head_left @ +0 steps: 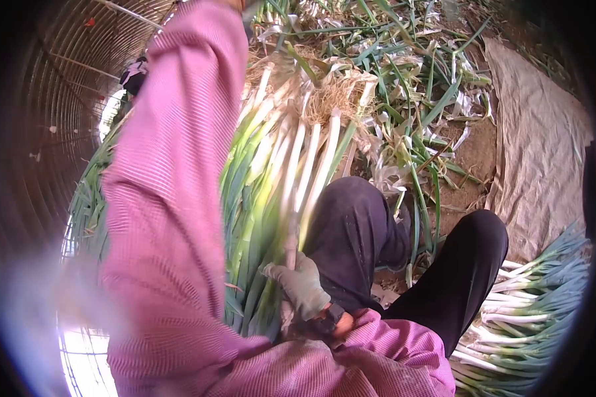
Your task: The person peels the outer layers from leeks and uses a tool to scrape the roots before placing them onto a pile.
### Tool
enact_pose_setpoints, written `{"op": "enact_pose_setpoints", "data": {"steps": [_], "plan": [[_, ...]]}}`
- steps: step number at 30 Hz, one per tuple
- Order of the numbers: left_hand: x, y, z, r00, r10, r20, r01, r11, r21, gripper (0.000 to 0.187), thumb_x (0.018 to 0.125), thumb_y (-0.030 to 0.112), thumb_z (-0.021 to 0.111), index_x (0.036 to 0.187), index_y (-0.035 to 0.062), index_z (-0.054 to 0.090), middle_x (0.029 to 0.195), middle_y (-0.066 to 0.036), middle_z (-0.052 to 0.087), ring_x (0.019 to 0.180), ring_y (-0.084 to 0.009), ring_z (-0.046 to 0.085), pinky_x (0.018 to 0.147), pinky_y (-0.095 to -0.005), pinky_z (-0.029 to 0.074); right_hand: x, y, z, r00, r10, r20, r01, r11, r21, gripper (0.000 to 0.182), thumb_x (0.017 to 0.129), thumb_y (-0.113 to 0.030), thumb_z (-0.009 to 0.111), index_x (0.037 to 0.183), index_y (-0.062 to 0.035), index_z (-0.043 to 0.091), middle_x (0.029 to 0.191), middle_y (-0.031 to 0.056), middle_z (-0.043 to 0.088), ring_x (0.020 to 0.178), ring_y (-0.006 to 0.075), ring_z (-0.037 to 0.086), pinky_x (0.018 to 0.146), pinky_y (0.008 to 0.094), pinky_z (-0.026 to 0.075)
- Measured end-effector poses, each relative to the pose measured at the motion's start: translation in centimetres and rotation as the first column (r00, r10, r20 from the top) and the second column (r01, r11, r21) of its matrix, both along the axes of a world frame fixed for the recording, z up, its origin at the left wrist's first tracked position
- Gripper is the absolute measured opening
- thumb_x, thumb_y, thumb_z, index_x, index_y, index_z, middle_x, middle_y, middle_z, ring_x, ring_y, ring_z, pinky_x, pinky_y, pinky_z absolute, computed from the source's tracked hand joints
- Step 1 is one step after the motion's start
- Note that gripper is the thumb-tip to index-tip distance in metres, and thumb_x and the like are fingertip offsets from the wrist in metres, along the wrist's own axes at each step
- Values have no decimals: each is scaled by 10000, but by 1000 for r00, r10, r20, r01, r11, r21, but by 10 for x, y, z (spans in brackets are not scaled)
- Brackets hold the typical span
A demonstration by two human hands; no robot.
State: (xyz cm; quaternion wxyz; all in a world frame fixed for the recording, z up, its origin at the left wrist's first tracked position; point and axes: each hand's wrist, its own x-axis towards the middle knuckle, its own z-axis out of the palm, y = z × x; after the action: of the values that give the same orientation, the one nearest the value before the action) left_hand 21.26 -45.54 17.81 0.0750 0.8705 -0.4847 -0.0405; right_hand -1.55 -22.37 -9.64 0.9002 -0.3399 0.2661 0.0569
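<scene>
My left arm, in a pink checked sleeve (pixel 172 152), stretches up past the top edge, so the hand itself is out of the picture. My right hand (pixel 298 284), in a pale glove with a dark band at the wrist, is closed around the lower part of a green onion beside my thigh. That stalk looks brownish and blurred near the glove. Around it lies a thick heap of long green onions (pixel 245 218), with white shafts and tangled roots (pixel 338 99) toward the top and green leaves toward me.
Stripped leaves and peelings (pixel 410 99) litter the soil beyond my knees. A brownish cloth sheet (pixel 536 145) lies at the right. Below it are cleaned green onions (pixel 523 317) laid in rows. A ribbed tunnel wall (pixel 53 86) curves along the left. My dark-trousered legs (pixel 351 231) are bent.
</scene>
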Motion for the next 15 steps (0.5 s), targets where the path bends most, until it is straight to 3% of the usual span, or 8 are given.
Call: {"op": "enact_pose_setpoints", "data": {"steps": [2,3,6,7,8,10,13,15], "plan": [[40,15,-51,982,101,161,-122,984,128,442,874,486,628,936,52,573,806,-120,600,737,-209,583,695,-360,515,-4,2,3,1000,-10,9,10,1000,13,402,802,-167,741,1098,20,544,888,114,636,738,198,621,687,319,506],[58,44,-86,942,100,321,-127,990,65,471,858,515,646,944,55,589,801,-119,613,752,-242,607,722,-387,512,-8,0,11,999,21,41,-20,1000,-20,428,801,-164,741,1124,24,532,915,118,635,766,202,621,709,319,506],[16,159,-139,967,154,201,-195,959,206,502,830,454,663,1089,26,615,1044,-212,646,1005,-375,609,898,-434,483,-25,-11,44,982,144,122,-130,985,-113,500,798,-155,739,1193,34,497,988,126,627,853,211,617,772,316,502],[20,219,-176,974,113,198,-108,994,-33,450,812,400,701,1065,36,623,1022,-207,647,983,-379,607,887,-439,481,-27,-15,54,973,185,139,-167,978,-128,519,797,-151,737,1211,36,485,1009,126,623,881,213,614,792,314,498],[-2,260,-185,969,118,216,-82,982,-168,378,783,325,726,1006,37,624,979,-208,638,939,-384,609,852,-443,488,-29,-15,59,963,225,151,-204,968,-144,539,796,-147,735,1229,39,473,1030,126,619,910,215,610,812,312,495],[-42,311,-184,874,277,399,-255,961,-107,341,787,195,713,1046,8,594,982,-207,614,921,-365,617,812,-428,497,-23,0,39,949,263,175,-235,958,-162,522,791,-131,726,1220,47,489,1019,113,619,898,207,605,805,309,491],[-77,342,-185,788,467,401,-495,868,-38,368,786,137,663,1109,-3,556,1122,-226,569,1013,-382,586,858,-436,485,-16,14,24,928,313,201,-272,939,-210,507,781,-123,722,1205,53,505,980,108,613,873,206,594,790,311,486],[-76,350,-195,746,417,519,-454,889,-62,369,794,122,635,1124,-10,535,1167,-219,544,1056,-389,561,882,-442,476,-16,18,25,909,365,203,-315,918,-240,487,771,-121,721,1180,56,524,939,103,601,856,208,580,783,320,477]]}}
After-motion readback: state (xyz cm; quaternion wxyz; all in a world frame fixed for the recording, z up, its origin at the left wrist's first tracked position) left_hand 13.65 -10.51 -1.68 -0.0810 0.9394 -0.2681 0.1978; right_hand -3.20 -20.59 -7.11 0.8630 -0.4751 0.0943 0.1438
